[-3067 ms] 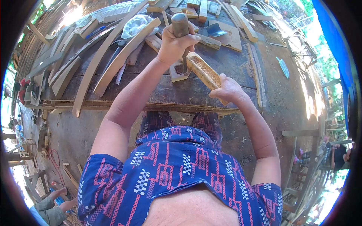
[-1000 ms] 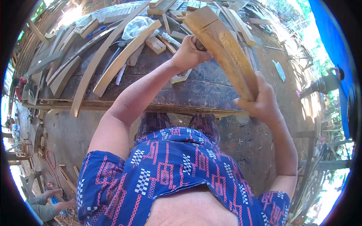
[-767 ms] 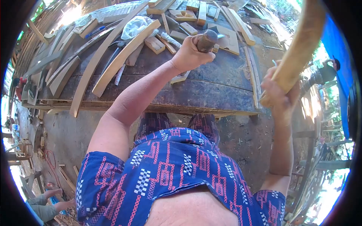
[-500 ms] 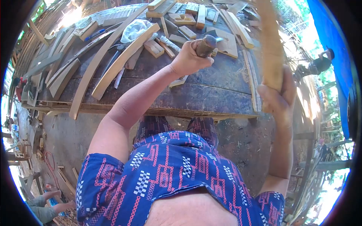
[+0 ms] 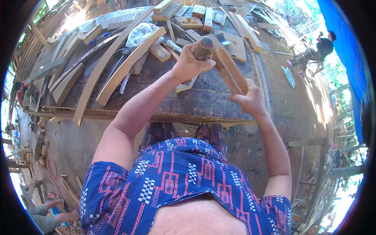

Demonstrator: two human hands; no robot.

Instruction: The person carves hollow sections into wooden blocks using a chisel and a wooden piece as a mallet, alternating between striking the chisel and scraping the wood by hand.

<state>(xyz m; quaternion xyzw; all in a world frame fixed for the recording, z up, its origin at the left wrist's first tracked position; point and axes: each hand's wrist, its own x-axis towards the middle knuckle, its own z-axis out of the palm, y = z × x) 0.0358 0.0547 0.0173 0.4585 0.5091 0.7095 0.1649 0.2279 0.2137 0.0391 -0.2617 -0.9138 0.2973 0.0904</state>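
Note:
My left hand (image 5: 188, 64) is wrapped round the handle of a chisel (image 5: 203, 49), its dark round butt end facing up at me; the blade is hidden below the hand. Under that hand, a light wood block (image 5: 186, 85) partly shows on the bench. My right hand (image 5: 250, 100) grips the near end of a flat wooden mallet (image 5: 231, 70). The mallet's far end is blurred and lies close beside the chisel's butt; whether they touch I cannot tell.
The dark workbench (image 5: 156, 94) carries curved wooden pieces (image 5: 131, 64), several blocks and a plastic bag (image 5: 143, 34). At the far right a person (image 5: 323, 47) sits near a blue tarp (image 5: 344, 70). Another person's legs (image 5: 58, 211) show at lower left.
My right hand has swung the mallet down and leftward, from raised at the right to beside the chisel. My left hand, still round the chisel, has shifted slightly left.

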